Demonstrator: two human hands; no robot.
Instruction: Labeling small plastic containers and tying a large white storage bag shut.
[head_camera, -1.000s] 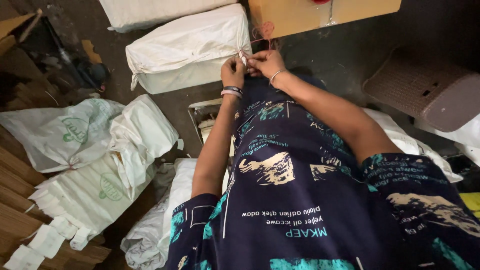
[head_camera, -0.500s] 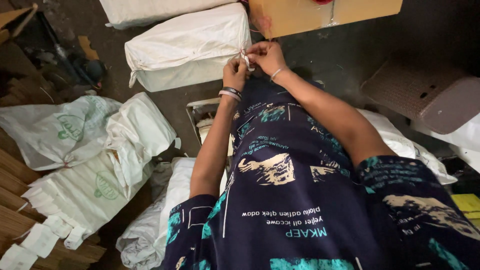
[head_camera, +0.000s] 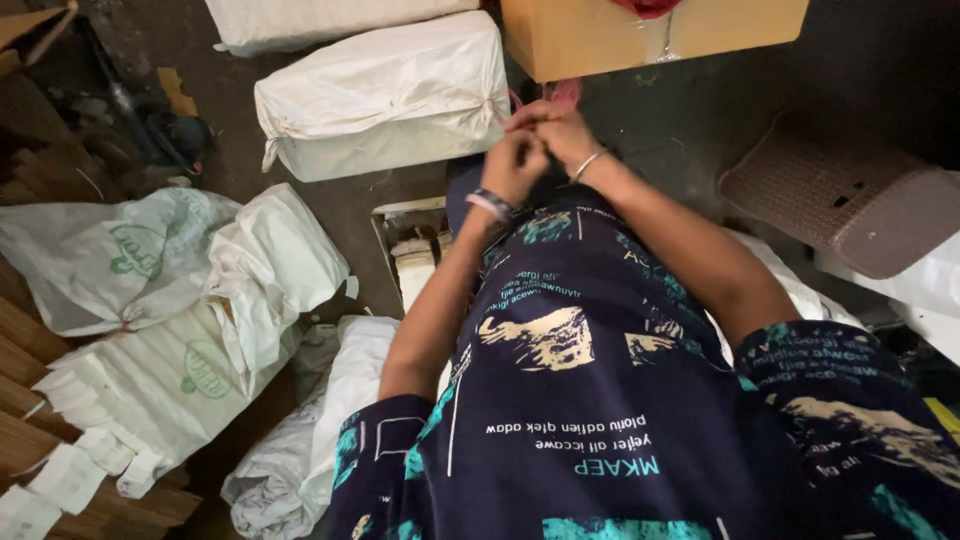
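Note:
Both my hands meet just right of the tied end of a white woven sack (head_camera: 385, 100) that lies on the dark floor. My left hand (head_camera: 515, 165), with a band on its wrist, is closed with its fingers pinched. My right hand (head_camera: 560, 135), wearing a thin silver bangle, is curled right beside it. A pink string (head_camera: 562, 93) runs from the sack's gathered end into my fingers; exactly how each hand grips it is hidden. My dark printed shirt fills the lower view.
A cardboard box (head_camera: 650, 35) stands just beyond my hands, and a second white sack (head_camera: 320, 20) lies at the top. A brown woven basket (head_camera: 840, 200) lies to the right. Empty printed bags (head_camera: 180, 330) are piled at the left, and a small open box (head_camera: 410, 250) sits under my left arm.
My hands have shifted slightly right from the sack's knotted end and drawn closer together. The sack has not moved.

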